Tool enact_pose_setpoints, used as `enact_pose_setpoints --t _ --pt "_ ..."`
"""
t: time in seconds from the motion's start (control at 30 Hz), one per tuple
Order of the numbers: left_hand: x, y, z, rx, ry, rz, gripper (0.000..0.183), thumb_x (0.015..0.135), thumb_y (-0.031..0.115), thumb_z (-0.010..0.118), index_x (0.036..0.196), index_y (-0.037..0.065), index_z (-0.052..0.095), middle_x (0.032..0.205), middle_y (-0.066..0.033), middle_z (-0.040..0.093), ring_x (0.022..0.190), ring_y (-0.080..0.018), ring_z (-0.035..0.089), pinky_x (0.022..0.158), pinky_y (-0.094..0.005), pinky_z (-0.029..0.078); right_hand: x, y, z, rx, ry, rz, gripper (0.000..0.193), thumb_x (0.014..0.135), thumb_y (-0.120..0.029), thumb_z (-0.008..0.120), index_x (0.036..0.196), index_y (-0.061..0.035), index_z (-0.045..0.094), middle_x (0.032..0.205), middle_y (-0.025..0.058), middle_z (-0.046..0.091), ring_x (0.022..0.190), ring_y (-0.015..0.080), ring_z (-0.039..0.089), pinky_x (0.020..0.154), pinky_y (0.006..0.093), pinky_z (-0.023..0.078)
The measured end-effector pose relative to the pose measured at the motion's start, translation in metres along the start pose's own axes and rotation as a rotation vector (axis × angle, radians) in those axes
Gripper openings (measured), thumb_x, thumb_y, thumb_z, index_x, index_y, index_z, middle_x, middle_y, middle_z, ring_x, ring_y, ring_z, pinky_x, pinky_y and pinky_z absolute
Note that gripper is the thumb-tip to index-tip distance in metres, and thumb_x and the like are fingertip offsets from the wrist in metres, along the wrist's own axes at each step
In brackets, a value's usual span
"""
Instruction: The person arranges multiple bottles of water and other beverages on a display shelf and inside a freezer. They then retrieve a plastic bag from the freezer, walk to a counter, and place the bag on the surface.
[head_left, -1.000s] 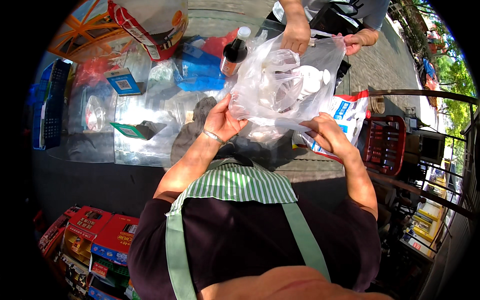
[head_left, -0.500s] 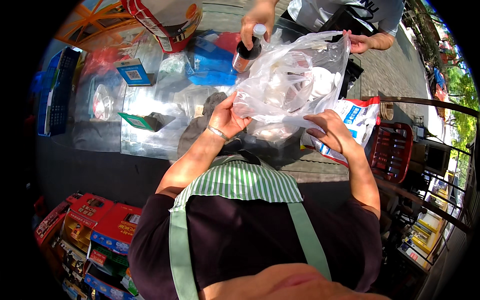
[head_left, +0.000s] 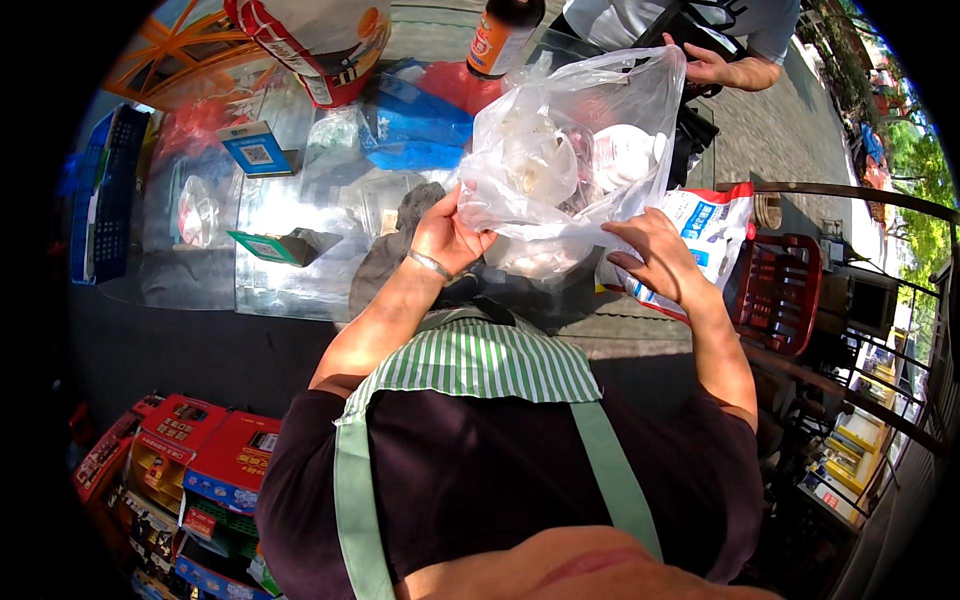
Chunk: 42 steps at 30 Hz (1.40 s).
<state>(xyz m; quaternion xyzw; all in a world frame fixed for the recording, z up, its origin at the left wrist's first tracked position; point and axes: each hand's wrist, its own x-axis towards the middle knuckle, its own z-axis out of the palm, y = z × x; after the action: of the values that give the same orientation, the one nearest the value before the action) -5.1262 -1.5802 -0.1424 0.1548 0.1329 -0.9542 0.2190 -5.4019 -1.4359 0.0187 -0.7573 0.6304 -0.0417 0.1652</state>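
A clear plastic bag (head_left: 490, 150) is spread above the glass counter, its mouth turned away from me. My left hand (head_left: 447, 238) pinches its near left edge, thumb and fingers closed on the film. On the near right, my right hand (head_left: 660, 250) grips the bag's edge with bent fingers. Inside lie white round containers (head_left: 622, 157) and some clear plastic pieces. Opposite me, a person's hand (head_left: 708, 68) is at the bag's far right corner. Beyond the bag is a dark bottle (head_left: 497, 45) with an orange label; its top is cut off.
A red-and-white printed pack (head_left: 706, 232) lies right of the bag, near a red plastic basket (head_left: 782, 290). On the glass counter (head_left: 190, 275) stand a blue code sign (head_left: 256, 150), a green sign (head_left: 268, 247) and a large red-and-white sack (head_left: 330, 60). Blue plastic (head_left: 420, 125) lies behind.
The dark bottle has moved farther away from the bag, and the hand seen holding it is out of sight. The bag's mouth gapes wider. My hands keep their hold.
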Motion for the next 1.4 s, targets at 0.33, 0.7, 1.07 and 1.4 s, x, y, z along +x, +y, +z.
enact_pose_setpoints --t 0.33,0.7,1.07,1.4 --pt "-0.002 -0.001 0.003 0.009 0.020 0.002 0.027 0.102 0.032 0.043 0.112 0.016 0.063 0.116 -0.0064 0.065 0.105 -0.0265 0.063 0.088 -0.0470 0.053 0.000 -0.002 -0.003 -0.041 -0.069 0.076 0.040 0.083 -0.024 0.069 0.120 -0.0124 0.061 0.101 0.0115 0.063 0.102 0.0323 0.058 0.108 0.0503 0.034" --pt "0.001 -0.004 0.010 0.026 0.050 -0.009 0.032 0.102 0.034 0.041 0.120 0.015 0.058 0.120 -0.0073 0.064 0.109 -0.0274 0.062 0.088 -0.0474 0.052 -0.004 -0.003 -0.004 -0.023 -0.081 0.091 0.038 0.085 -0.024 0.067 0.120 -0.0117 0.062 0.099 0.0114 0.063 0.101 0.0313 0.058 0.108 0.0503 0.032" --pt "0.002 0.003 0.000 0.025 0.006 0.000 0.030 0.102 0.032 0.042 0.117 0.014 0.060 0.118 -0.0082 0.064 0.107 -0.0281 0.062 0.089 -0.0488 0.052 -0.002 -0.011 -0.008 0.066 -0.059 0.075 0.036 0.084 -0.020 0.067 0.118 -0.0081 0.063 0.092 0.0129 0.062 0.096 0.0331 0.058 0.106 0.0479 0.034" --pt "-0.001 -0.001 0.008 0.069 0.061 0.021 0.028 0.101 0.032 0.043 0.114 0.013 0.060 0.117 -0.0090 0.064 0.108 -0.0284 0.062 0.092 -0.0485 0.050 -0.003 -0.008 -0.005 0.060 -0.058 0.079 0.037 0.084 -0.021 0.067 0.119 -0.0087 0.062 0.092 0.0127 0.063 0.095 0.0328 0.059 0.106 0.0485 0.034"
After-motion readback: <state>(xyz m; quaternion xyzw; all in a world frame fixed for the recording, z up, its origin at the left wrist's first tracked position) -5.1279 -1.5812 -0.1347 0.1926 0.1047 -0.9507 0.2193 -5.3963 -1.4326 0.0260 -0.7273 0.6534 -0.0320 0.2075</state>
